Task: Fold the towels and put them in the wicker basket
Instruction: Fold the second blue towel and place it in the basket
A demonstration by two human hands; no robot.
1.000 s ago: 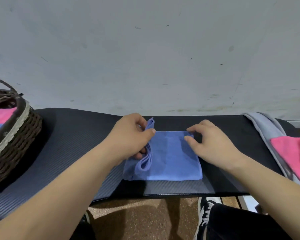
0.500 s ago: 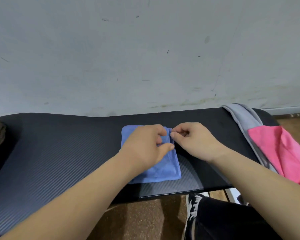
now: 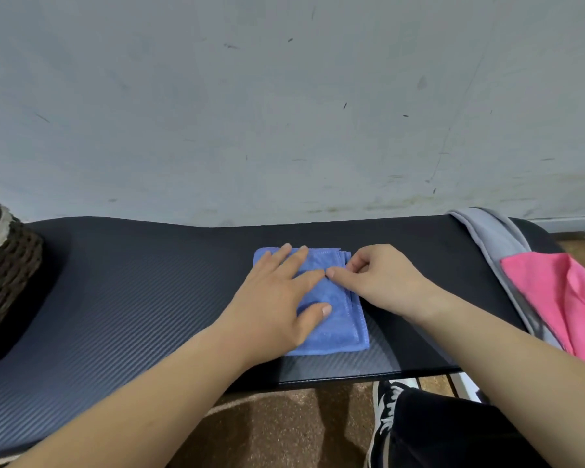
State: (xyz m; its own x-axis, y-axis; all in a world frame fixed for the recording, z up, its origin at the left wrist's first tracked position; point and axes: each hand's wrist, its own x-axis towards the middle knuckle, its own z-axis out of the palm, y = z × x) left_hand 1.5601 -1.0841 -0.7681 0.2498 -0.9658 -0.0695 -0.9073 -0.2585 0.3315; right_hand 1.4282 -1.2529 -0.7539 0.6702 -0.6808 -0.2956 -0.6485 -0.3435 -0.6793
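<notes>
Left hand [image 3: 277, 298] fingers straight, pressing blue towel [image 3: 338, 320] flat to set fold; right hand [image 3: 385, 282] fingers pinch edge, aligning layers.

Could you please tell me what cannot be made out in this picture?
Head view:
wicker basket: cut by left edge, contents unseen.
blue towel: left half under the left hand.
right hand: curled fingers hide whether it pinches the towel.
pink towel and grey towel: cut by right edge.
</notes>
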